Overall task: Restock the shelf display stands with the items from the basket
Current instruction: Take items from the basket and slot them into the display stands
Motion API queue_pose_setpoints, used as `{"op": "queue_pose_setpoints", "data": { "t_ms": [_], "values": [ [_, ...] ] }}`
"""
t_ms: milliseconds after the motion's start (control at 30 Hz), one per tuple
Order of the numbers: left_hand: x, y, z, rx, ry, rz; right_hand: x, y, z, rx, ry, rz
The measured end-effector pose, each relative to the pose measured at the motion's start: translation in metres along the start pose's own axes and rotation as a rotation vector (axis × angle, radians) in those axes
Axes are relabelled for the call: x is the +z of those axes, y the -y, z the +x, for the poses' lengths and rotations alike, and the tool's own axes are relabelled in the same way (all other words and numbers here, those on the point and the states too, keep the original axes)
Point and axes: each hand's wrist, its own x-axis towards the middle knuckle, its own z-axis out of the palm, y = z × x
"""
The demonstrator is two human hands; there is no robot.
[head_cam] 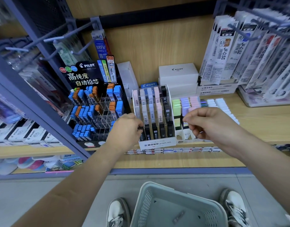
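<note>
1. We face a wooden shelf (255,122) with a wooden back panel. A grey floor (43,194) lies below it.
2. On the left of the shelf stands a black Pilot display stand (95,102). Its clear slots are partly filled with blue and orange lead cases.
3. Just to its right is the white MONO display stand (157,143). It holds pastel cases in its back rows and black cases along the front.
4. Right of that stands a low rack of pastel cases (185,105) in green, purple, pink and white. Behind it are stacked white Pilot boxes (178,74).
5. Hanging refill packs (231,49) crowd the upper right. Bare metal hooks (59,35) jut out at the upper left, above the Pilot stand.
6. The grey basket (173,207) sits on the floor between our two shoes (118,212), below the shelf edge.
7. Our left hand (126,126) is at the front-left corner of the MONO stand. Its fingers are curled and pinch a small black lead case (141,128) at the front-left slot.
8. Our right hand (204,123) hovers in front of the pastel rack, hiding part of it. Its fingers are curled in and thumb and forefinger are drawn together. We cannot tell whether anything is held between them.
</note>
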Motion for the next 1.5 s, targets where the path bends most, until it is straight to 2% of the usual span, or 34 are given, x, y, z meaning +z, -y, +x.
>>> {"op": "queue_pose_setpoints", "data": {
  "t_ms": [167,267,400,533,633,700,767,933,1100,1200,1300,1433,1500],
  "values": [
    [-0.006,-0.001,0.001,-0.017,0.026,-0.036,-0.004,-0.001,-0.004,-0.013,0.003,-0.033],
    [-0.015,-0.002,-0.003,-0.042,-0.021,-0.106,-0.006,-0.005,-0.007,-0.022,0.022,-0.078],
    [-0.043,-0.008,-0.016,-0.049,-0.085,-0.182,-0.013,-0.017,-0.019,-0.025,0.151,-0.298],
    [-0.060,-0.027,-0.044,-0.021,0.137,-0.337,-0.015,-0.042,-0.036,0.035,0.343,-0.508],
    [-0.031,-0.040,-0.064,0.045,0.306,-0.306,-0.009,-0.067,-0.042,0.072,0.410,-0.641],
    [0.009,-0.046,-0.082,0.109,0.444,-0.224,0.001,-0.094,-0.044,0.126,0.456,-0.714],
    [0.060,-0.044,-0.102,0.100,0.603,-0.178,0.012,-0.132,-0.042,0.200,0.501,-0.751],
    [0.187,-0.027,-0.148,0.041,0.930,-0.122,0.041,-0.252,-0.037,0.400,0.468,-0.650],
    [0.270,-0.024,-0.185,0.003,1.049,-0.180,0.064,-0.353,-0.037,0.281,0.507,-0.884],
    [0.297,-0.023,-0.201,0.038,1.137,-0.164,0.072,-0.388,-0.029,0.115,0.578,-1.049],
    [0.312,-0.021,-0.208,0.090,1.152,-0.153,0.075,-0.403,-0.021,-0.003,0.578,-1.219],
    [0.319,-0.026,-0.205,0.089,1.185,-0.122,0.079,-0.402,-0.018,0.077,0.597,-1.345],
    [0.322,-0.029,-0.205,0.058,1.209,-0.143,0.084,-0.404,-0.021,0.168,0.637,-1.310]
  ]
}}
